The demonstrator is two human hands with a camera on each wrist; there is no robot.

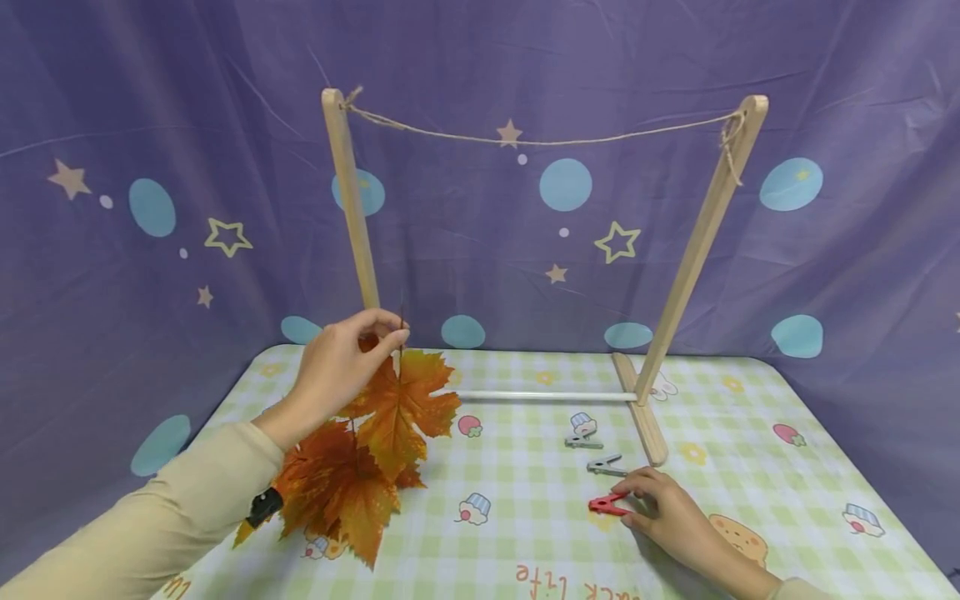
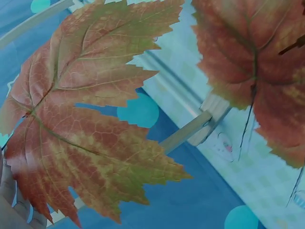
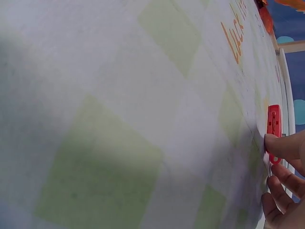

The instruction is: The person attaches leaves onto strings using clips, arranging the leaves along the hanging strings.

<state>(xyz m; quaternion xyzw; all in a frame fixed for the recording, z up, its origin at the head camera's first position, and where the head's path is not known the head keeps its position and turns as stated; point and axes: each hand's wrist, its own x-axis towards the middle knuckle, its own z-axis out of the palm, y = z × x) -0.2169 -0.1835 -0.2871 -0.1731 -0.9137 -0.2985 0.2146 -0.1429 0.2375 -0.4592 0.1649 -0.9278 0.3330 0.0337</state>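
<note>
My left hand (image 1: 348, 358) pinches the thin stem of an orange maple leaf (image 1: 405, 404) between thumb and fingers, and the leaf hangs below it. In the left wrist view this leaf (image 2: 90, 114) fills much of the picture, with fingertips at the lower left edge. More autumn leaves (image 1: 337, 492) lie on the table under my left forearm. At the right, my right hand (image 1: 667, 512) holds a red clothespin (image 1: 606, 503) by its handle end, thumb and forefinger on either side. The right wrist view shows the thumb against the red clothespin (image 3: 274, 119), which lies at the tablecloth.
Two grey clothespins (image 1: 583, 442) (image 1: 606, 466) lie just beyond the red one. A wooden frame (image 1: 693, 258) stands at the back, with a twine line (image 1: 540, 142) sagging between its posts and a white bar (image 1: 540, 396) low down. A purple curtain (image 1: 480, 50) hangs behind the checked tablecloth (image 1: 525, 492).
</note>
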